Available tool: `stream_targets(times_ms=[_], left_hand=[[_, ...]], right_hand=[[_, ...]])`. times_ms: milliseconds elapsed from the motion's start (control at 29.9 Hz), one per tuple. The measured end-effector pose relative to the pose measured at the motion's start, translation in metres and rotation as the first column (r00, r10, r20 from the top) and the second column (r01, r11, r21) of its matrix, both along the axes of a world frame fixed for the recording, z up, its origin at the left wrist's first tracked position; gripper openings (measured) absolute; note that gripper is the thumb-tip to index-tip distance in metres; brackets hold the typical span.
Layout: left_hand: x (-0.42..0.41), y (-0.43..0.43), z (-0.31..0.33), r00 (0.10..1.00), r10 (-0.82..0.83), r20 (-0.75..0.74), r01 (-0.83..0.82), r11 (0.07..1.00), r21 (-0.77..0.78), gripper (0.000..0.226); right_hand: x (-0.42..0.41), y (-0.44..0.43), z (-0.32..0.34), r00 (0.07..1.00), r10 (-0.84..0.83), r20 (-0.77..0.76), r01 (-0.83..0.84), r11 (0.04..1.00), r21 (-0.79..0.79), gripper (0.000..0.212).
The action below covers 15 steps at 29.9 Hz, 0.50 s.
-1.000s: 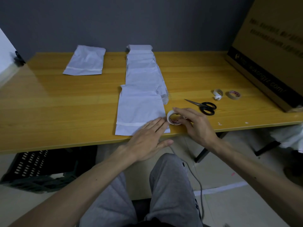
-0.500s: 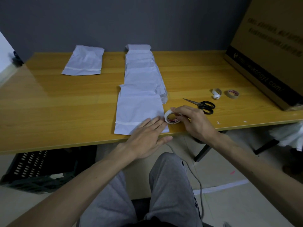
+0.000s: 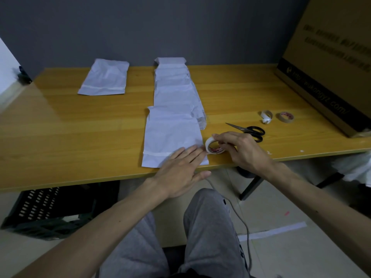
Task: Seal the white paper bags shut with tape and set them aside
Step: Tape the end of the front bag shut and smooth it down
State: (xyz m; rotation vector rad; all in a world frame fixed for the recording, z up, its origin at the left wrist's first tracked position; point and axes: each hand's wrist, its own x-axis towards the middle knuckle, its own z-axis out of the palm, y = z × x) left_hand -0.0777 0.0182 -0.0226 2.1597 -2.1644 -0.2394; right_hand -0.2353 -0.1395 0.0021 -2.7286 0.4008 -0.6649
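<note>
A white paper bag (image 3: 170, 135) lies flat at the table's near edge, a strip of tape across its lower part. My left hand (image 3: 180, 171) presses flat on the bag's lower right corner, fingers straight. My right hand (image 3: 243, 151) grips a white tape roll (image 3: 213, 146) standing on edge at the bag's right side. Behind this bag a row of overlapping white bags (image 3: 174, 87) runs to the far edge. One taped white bag (image 3: 105, 78) lies apart at the far left.
Black-handled scissors (image 3: 249, 131) lie just beyond my right hand. A nearly spent tape core (image 3: 266, 116) and a small brown tape roll (image 3: 286, 116) sit further right. A large cardboard box (image 3: 329, 63) stands on the table's right end. A black crate (image 3: 50, 209) sits under the table.
My right hand has drawn the tape roll slightly closer to the bag's right edge. My left hand stays pressed on the bag's corner.
</note>
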Motion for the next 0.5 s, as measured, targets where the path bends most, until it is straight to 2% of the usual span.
stream_targets(times_ms=[167, 401, 501], left_hand=[[0.0006, -0.0036, 0.0029, 1.000, -0.006, 0.005, 0.006, 1.000, -0.007, 0.080], [0.0031, -0.0033, 0.0018, 0.998, 0.004, -0.057, -0.003, 1.000, 0.021, 0.076], [0.0046, -0.0041, 0.0001, 0.999, -0.019, -0.041, 0.020, 1.000, 0.016, 0.074]], right_hand=[[-0.0002, 0.0023, -0.0009, 0.999, -0.024, 0.037, 0.023, 0.999, 0.025, 0.033], [-0.0035, 0.0078, -0.0036, 0.993, -0.054, 0.101, 0.045, 0.995, 0.093, 0.028], [-0.0033, 0.0090, -0.0040, 0.993, -0.066, 0.101, 0.056, 0.994, 0.095, 0.030]])
